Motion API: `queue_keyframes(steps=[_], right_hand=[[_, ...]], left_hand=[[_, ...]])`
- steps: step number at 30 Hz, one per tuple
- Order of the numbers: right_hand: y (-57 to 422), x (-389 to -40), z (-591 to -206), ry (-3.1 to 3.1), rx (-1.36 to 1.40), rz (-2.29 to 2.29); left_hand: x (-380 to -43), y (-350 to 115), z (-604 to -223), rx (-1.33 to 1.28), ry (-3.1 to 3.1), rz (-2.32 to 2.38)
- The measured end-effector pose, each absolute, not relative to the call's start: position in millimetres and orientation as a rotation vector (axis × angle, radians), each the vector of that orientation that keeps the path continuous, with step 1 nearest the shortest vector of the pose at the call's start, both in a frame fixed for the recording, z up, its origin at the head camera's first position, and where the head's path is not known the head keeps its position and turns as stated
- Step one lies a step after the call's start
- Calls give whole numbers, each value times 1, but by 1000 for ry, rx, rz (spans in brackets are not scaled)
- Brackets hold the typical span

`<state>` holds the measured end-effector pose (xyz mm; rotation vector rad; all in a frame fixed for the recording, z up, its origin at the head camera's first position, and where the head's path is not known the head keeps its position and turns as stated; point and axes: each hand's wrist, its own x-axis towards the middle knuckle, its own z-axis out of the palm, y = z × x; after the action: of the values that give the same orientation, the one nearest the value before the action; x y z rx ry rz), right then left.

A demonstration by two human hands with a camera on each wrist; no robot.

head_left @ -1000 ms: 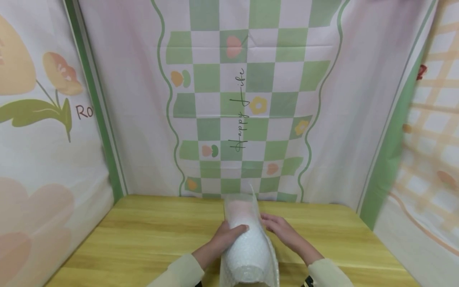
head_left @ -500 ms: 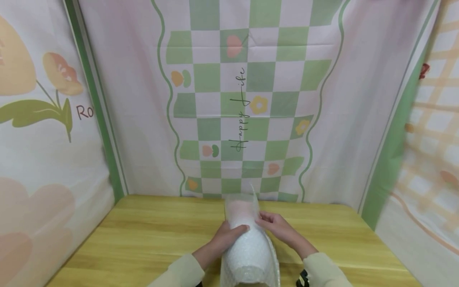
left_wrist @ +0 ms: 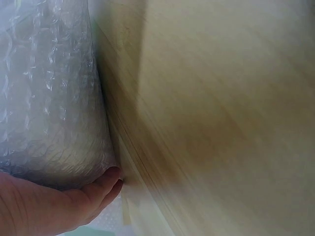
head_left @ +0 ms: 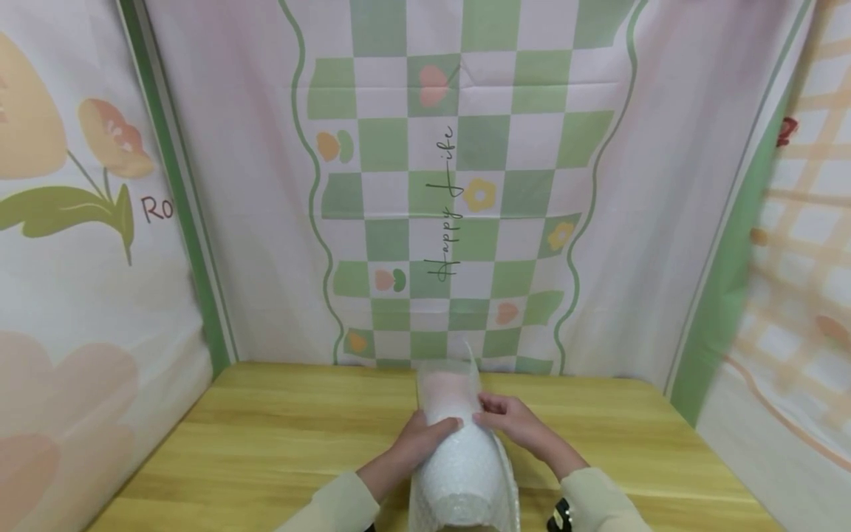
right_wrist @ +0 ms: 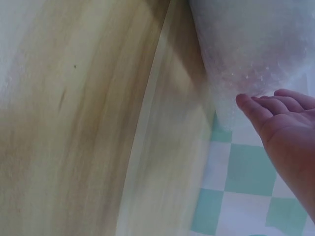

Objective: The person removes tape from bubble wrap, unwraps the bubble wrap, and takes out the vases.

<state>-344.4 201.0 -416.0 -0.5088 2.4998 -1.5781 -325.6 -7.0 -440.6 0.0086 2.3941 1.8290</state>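
A rounded, vase-shaped object in bubble wrap (head_left: 462, 462) lies lengthwise on the wooden table, white with a pale pink far part. My left hand (head_left: 415, 445) grips its left side, thumb across the top. In the left wrist view, the left fingers (left_wrist: 106, 184) curve along the end of the bubble wrap (left_wrist: 54, 88). On the opposite side, my right hand (head_left: 518, 425) touches the wrap with thumb and fingertips. The right wrist view has these fingers (right_wrist: 266, 110) fairly straight at the wrap's edge (right_wrist: 231, 73). The wrap hides the object's exact kind.
Loose wrap spreads under and to the right of the object, and a thin flap (head_left: 473, 362) stands up at its far end. The wooden table (head_left: 299, 421) extends to both sides. Behind it hangs a green-and-white checked cloth (head_left: 432, 185), with printed cloths at the sides.
My right hand has moved a little left, from beside the wrap to thumb and fingertips against it. The left hand and the wrapped object have stayed nearly still.
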Motion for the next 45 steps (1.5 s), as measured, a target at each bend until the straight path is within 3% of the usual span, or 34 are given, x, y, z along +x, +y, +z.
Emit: queue_keyframes(steps=[45], right_hand=[[196,-345,-423,2595,-443,-1621]], left_hand=[[-327,-6,-444,7,2413,1826]])
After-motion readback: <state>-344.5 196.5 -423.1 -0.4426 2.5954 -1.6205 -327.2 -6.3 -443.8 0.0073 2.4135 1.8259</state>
